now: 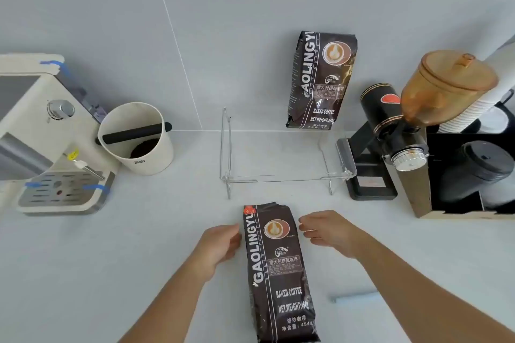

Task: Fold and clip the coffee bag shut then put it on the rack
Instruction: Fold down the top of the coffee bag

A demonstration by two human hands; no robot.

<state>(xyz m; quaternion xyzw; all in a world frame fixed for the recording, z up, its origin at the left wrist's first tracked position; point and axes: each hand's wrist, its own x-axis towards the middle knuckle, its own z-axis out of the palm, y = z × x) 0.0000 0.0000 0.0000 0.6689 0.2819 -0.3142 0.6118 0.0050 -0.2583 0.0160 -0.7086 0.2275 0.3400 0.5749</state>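
A dark brown coffee bag lies flat on the pale bench at 6 o'clock, nearest the camera, its printed face up and its top end pointing toward 12 o'clock. The left hand sits at the bag's left edge near the top, fingers loosely curled and open, touching or almost touching the edge; it grips nothing. The right hand hovers just beside the bag's upper right corner, fingers spread and relaxed, holding nothing. Whether it touches the bag cannot be told.

Past the bag toward 12 o'clock stands a clear acrylic rack with thin metal legs. A second coffee bag stands upright on the rack's far right side, against the grey tiled wall. At 9 o'clock are a cream espresso machine and, just right of it, a white knock box with a black bar across it and grounds inside. At 3 o'clock stand a black grinder with an amber hopper, and a wooden holder with paper cups and black lids. A light blue cloth lies at 5 o'clock, beside the right forearm.
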